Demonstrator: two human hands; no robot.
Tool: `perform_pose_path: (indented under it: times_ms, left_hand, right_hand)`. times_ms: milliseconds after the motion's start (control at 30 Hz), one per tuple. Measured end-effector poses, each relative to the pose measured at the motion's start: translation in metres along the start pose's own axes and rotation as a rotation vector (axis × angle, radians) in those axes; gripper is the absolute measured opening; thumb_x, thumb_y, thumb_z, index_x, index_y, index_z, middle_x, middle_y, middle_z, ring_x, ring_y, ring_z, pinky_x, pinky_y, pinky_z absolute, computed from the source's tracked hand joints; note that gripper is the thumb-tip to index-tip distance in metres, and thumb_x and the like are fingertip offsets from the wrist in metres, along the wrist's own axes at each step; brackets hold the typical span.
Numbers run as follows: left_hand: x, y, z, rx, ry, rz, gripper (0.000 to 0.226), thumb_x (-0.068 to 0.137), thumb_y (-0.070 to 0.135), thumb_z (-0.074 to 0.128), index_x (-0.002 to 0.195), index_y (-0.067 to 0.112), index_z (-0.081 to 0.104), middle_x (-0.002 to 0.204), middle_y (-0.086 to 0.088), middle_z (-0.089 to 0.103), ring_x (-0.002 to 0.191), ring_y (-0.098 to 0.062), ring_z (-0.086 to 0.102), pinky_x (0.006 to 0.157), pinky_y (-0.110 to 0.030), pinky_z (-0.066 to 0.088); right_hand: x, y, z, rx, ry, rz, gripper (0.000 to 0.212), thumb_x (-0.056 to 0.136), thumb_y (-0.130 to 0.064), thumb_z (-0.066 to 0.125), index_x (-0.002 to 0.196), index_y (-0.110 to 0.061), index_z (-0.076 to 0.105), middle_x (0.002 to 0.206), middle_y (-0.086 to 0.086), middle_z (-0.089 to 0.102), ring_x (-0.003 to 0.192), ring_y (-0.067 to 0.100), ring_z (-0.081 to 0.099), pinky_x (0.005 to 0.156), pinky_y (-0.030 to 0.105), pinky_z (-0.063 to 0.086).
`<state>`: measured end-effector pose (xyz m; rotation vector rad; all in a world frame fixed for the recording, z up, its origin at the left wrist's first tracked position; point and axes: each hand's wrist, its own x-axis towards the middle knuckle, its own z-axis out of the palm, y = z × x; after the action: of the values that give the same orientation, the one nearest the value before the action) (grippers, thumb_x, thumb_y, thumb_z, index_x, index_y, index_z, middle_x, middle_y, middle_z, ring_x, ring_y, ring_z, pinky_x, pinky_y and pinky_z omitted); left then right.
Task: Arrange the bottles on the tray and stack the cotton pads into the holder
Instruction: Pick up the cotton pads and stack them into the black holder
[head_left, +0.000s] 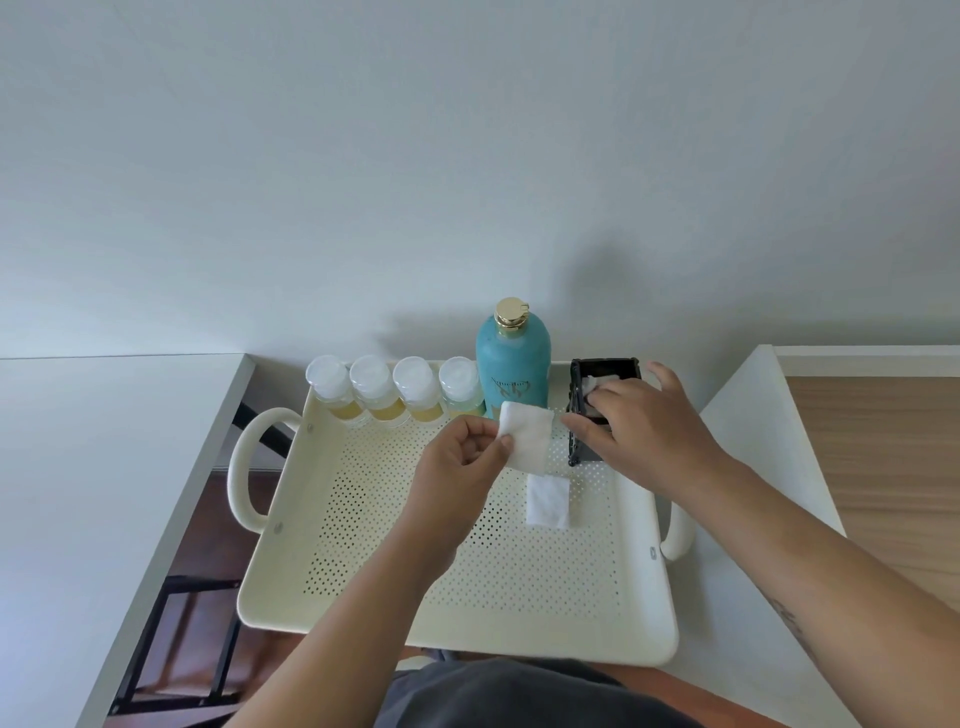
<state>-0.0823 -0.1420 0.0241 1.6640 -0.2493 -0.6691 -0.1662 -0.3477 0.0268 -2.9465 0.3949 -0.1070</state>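
A cream perforated tray (363, 618) holds several small clear bottles with yellow liquid (376, 397) in a row along its far edge, beside a tall teal bottle with a gold cap (513, 358). A black holder (582, 447) stands at the tray's far right. My left hand (460, 467) pinches a white cotton pad (525, 435) in the air over the tray. My right hand (639, 415) rests over the holder, its fingertips on a cotton pad (589, 384) inside it. Another cotton pad (548, 501) lies flat on the tray floor.
The tray has looped handles left (244, 467) and right (678, 535) and bridges a gap between two white surfaces (104, 467). A wall rises right behind the bottles. Wooden floor (883, 467) shows at the right, a dark frame below left.
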Motion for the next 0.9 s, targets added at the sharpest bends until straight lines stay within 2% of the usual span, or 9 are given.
perform_pose_path:
  times_ms: [67, 200, 300, 367, 467, 567, 733, 833, 900]
  left_hand:
    - [0.001, 0.002, 0.001, -0.028, -0.022, -0.011, 0.005, 0.090, 0.025, 0.069, 0.095, 0.022, 0.068, 0.081, 0.006, 0.075, 0.072, -0.004, 0.064, 0.065, -0.019, 0.051]
    - [0.002, 0.005, 0.007, -0.110, -0.069, -0.040, 0.008, 0.090, 0.028, 0.069, 0.095, 0.023, 0.068, 0.083, 0.005, 0.074, 0.076, -0.009, 0.065, 0.075, -0.033, 0.049]
    - [0.004, 0.008, 0.013, -0.196, -0.128, -0.061, 0.004, 0.089, 0.029, 0.070, 0.092, 0.027, 0.069, 0.088, 0.002, 0.074, 0.080, -0.011, 0.065, 0.075, -0.033, 0.048]
    - [0.005, 0.009, 0.016, -0.240, -0.173, -0.078, 0.012, 0.086, 0.031, 0.071, 0.095, 0.024, 0.069, 0.091, 0.000, 0.073, 0.083, -0.013, 0.063, 0.075, -0.033, 0.047]
    - [0.008, 0.009, 0.017, -0.242, -0.191, -0.108, 0.018, 0.087, 0.028, 0.073, 0.102, 0.019, 0.068, 0.095, 0.000, 0.074, 0.084, -0.015, 0.063, 0.078, -0.034, 0.048]
    - [0.011, 0.004, 0.016, -0.129, -0.145, -0.140, 0.027, 0.084, 0.031, 0.075, 0.107, 0.019, 0.068, 0.097, 0.003, 0.076, 0.082, -0.010, 0.065, 0.077, -0.030, 0.051]
    - [0.015, -0.022, 0.017, 0.116, -0.031, -0.191, 0.011, 0.087, 0.029, 0.072, 0.096, 0.025, 0.068, 0.096, 0.000, 0.073, 0.078, -0.013, 0.063, 0.065, -0.022, 0.049]
    - [0.018, -0.041, 0.020, 0.315, -0.028, -0.199, 0.005, 0.088, 0.032, 0.068, 0.091, 0.030, 0.065, 0.094, 0.010, 0.068, 0.070, -0.007, 0.058, 0.055, -0.014, 0.044]
    - [0.019, -0.053, 0.023, 0.425, -0.041, -0.173, 0.005, 0.089, 0.030, 0.066, 0.093, 0.031, 0.063, 0.100, 0.013, 0.065, 0.077, -0.001, 0.058, 0.058, -0.013, 0.040]
  right_hand:
    - [-0.002, -0.003, -0.002, 0.048, 0.066, 0.009, 0.042, 0.097, -0.047, 0.037, 0.098, -0.019, 0.068, 0.107, -0.007, 0.067, 0.105, 0.014, 0.060, 0.110, 0.040, 0.021]
    - [-0.019, -0.019, -0.010, 0.444, 0.350, 0.103, 0.019, 0.095, -0.032, 0.054, 0.106, -0.020, 0.064, 0.109, -0.008, 0.065, 0.100, 0.013, 0.059, 0.090, 0.034, 0.039]
    - [-0.027, -0.035, -0.020, 0.935, 0.212, 0.366, 0.021, 0.088, -0.042, 0.063, 0.105, -0.030, 0.061, 0.096, -0.017, 0.066, 0.084, 0.000, 0.060, 0.071, 0.012, 0.046]
    - [-0.026, -0.037, -0.021, 1.142, 0.058, 0.467, 0.013, 0.086, -0.040, 0.066, 0.097, -0.033, 0.063, 0.083, -0.014, 0.068, 0.073, 0.003, 0.063, 0.062, 0.011, 0.047]
    - [-0.021, -0.030, -0.023, 1.104, 0.028, 0.467, 0.009, 0.089, -0.034, 0.063, 0.088, -0.025, 0.065, 0.071, -0.009, 0.063, 0.063, 0.005, 0.057, 0.058, 0.017, 0.045]
    - [-0.014, -0.015, -0.027, 1.026, 0.108, 0.489, 0.009, 0.090, -0.033, 0.061, 0.089, -0.024, 0.065, 0.074, -0.006, 0.063, 0.063, 0.005, 0.056, 0.058, 0.018, 0.043]
    - [0.000, 0.012, -0.027, 0.936, 0.148, 0.558, 0.013, 0.090, -0.030, 0.062, 0.093, -0.019, 0.066, 0.077, -0.003, 0.062, 0.066, 0.010, 0.053, 0.061, 0.024, 0.041]
    - [0.007, 0.020, -0.023, 0.878, 0.144, 0.581, 0.013, 0.089, -0.028, 0.063, 0.093, -0.016, 0.067, 0.075, -0.006, 0.060, 0.064, 0.006, 0.052, 0.059, 0.022, 0.040]
    - [0.009, 0.023, -0.020, 0.811, 0.138, 0.584, 0.013, 0.088, -0.029, 0.063, 0.094, -0.017, 0.066, 0.077, -0.009, 0.059, 0.066, 0.004, 0.052, 0.058, 0.021, 0.038]
